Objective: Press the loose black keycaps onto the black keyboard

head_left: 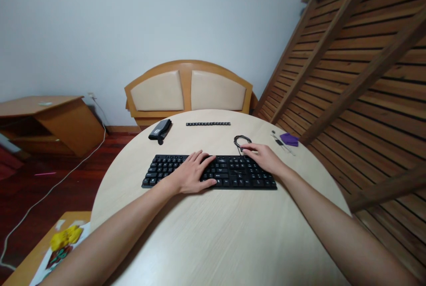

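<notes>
A black keyboard [229,183] lies flat across the round table, its long side facing me. My left hand [191,173] rests on the middle of it, palm down, with the fingers spread and the thumb near the front edge. Over the keyboard's back right part is my right hand [262,156]. Its thumb and fingertips are pinched together beside the coiled black cable [242,138]. Something small and dark shows at those fingertips, too small to make out. Farther back, a straight row of small black keycaps [208,123] lies on the tabletop.
On the table [213,233], a dark folded pouch [160,130] lies back left. A purple cloth [289,139] and small thin tools [282,145] lie back right. Slatted wooden panels [359,55] lean at the right. A yellow item [66,236] sits low at the left.
</notes>
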Action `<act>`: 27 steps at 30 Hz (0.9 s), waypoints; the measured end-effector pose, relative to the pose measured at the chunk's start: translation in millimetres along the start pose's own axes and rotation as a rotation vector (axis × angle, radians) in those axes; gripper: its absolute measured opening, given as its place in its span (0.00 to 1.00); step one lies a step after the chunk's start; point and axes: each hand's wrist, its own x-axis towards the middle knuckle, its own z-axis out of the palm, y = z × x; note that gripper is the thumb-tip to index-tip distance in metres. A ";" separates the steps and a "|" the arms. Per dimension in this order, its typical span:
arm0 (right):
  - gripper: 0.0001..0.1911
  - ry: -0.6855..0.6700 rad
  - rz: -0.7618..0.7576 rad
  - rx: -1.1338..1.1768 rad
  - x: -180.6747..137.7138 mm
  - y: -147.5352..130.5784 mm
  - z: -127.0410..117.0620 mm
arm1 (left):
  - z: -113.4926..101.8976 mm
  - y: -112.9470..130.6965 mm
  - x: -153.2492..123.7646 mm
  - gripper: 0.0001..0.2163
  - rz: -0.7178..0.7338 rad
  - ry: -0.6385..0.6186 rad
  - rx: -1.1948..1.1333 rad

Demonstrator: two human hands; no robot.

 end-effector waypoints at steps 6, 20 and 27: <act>0.15 0.032 0.019 0.063 -10.0 4.1 12.7 | 2.4 -2.6 1.3 0.36 0.014 -0.015 0.029; 0.13 0.014 0.032 0.071 -9.3 2.4 12.1 | 4.0 -2.7 0.4 0.35 0.015 -0.002 0.049; 0.14 0.004 -0.012 -0.030 -11.4 0.4 11.0 | 5.2 -3.1 0.8 0.36 0.014 0.009 0.051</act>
